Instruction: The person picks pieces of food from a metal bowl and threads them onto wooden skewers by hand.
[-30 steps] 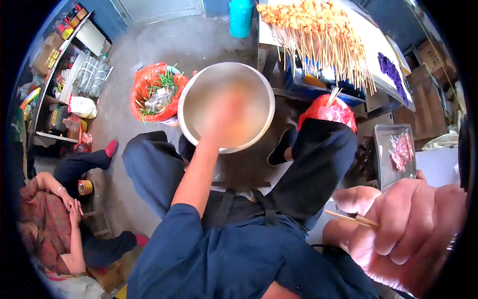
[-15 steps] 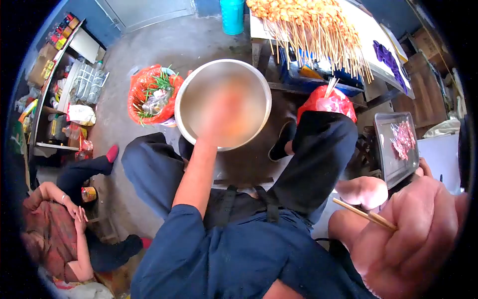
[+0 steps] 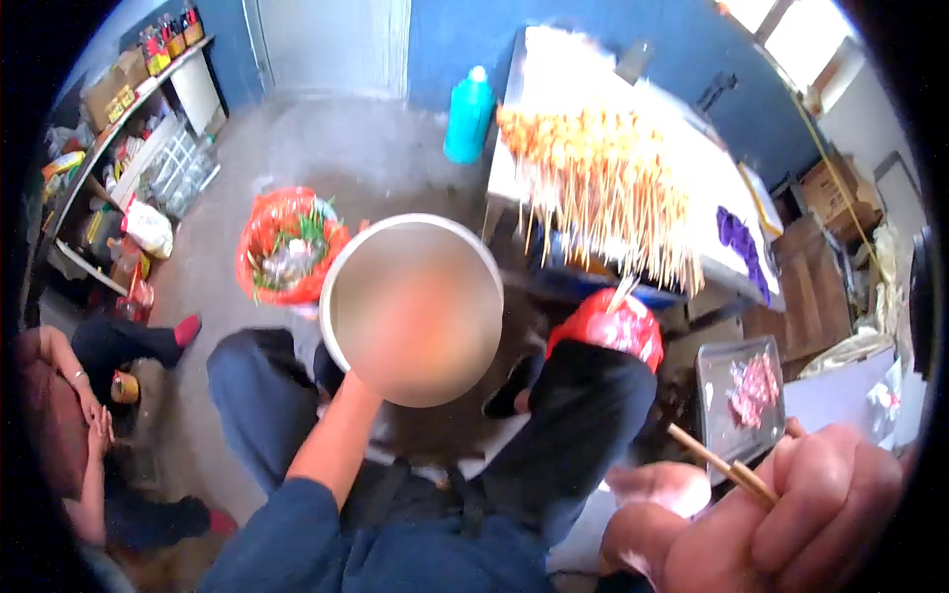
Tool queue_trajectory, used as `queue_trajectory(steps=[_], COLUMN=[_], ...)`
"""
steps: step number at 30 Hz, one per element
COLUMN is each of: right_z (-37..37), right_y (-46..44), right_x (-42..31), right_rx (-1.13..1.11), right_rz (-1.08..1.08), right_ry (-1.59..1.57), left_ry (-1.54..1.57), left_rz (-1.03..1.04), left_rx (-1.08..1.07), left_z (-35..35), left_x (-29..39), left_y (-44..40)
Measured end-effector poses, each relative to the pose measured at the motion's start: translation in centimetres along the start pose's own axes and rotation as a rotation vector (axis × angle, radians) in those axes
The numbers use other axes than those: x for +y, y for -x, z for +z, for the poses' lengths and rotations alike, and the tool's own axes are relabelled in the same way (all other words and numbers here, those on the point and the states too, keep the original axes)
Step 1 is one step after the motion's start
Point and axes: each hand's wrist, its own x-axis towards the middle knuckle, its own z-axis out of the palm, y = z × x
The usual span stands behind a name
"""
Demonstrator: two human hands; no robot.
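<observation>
My left hand (image 3: 420,321) reaches down into a large round metal pot (image 3: 333,341) between my knees. The inside of the pot is blurred, so its contents and my left fingers cannot be made out; only orange and skin tones show. Close to the camera at the right, my right hand (image 3: 791,514) is closed around thin wooden skewers (image 3: 707,453), whose ends stick out to the left. Beyond this hand lies a metal tray (image 3: 714,395) with pieces of raw meat (image 3: 755,389) on it.
Rows of skewered orange food (image 3: 603,148) lie on a white table (image 3: 549,59) ahead. A red bag (image 3: 608,331) with sticks stands near my right knee. Left of the pot is a red-lined bucket (image 3: 259,237) with greens. A teal bottle (image 3: 469,119) and a seated person (image 3: 59,425) are also here.
My view has tilted up and turned, so the pot, table and tray appear lower and further left. My left hand stays in the pot; my right hand still holds the skewers.
</observation>
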Motion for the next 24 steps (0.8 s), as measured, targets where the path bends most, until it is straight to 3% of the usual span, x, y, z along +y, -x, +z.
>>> queue_trajectory(steps=[3,8,9,11,13,16,22,24], right_z=[0.3,-0.6,-1.1,-2.2,-3.1,-4.7,-3.2,-1.3], right_y=[-1.4,-5.2,-6.1,-7.7,-8.7,-9.2,-6.0,-4.5], right_x=[1.9,3.8,4.1,4.5,4.8,5.3,4.4,3.6], right_rx=[0.155,0.386,0.423,0.501,0.555,0.618,0.696,0.649], right_rz=[0.086,0.188,0.198,0.217,0.221,0.192,0.119,0.137], right_ry=[-0.107,-0.274,-0.293,-0.333,-0.370,-0.388,-0.371,-0.356], left_ry=[0.057,0.021,-0.023,-0.032,0.046,0.086,0.049,0.049], left_rz=[-0.044,-0.117,0.008,-0.034,-0.009,0.040,-0.119,0.100], left_rx=[0.001,0.153,0.092,0.106,0.118,0.086,0.151,0.028], left_z=[-2.3,1.0,0.7,-0.8,-3.0,-1.1,-0.8,-1.5], left_x=[-1.3,2.1,2.1,1.0,-0.2,1.1,2.0,1.5], left_y=[-1.9,1.3,1.1,0.3,-1.0,0.8,0.0,-0.3])
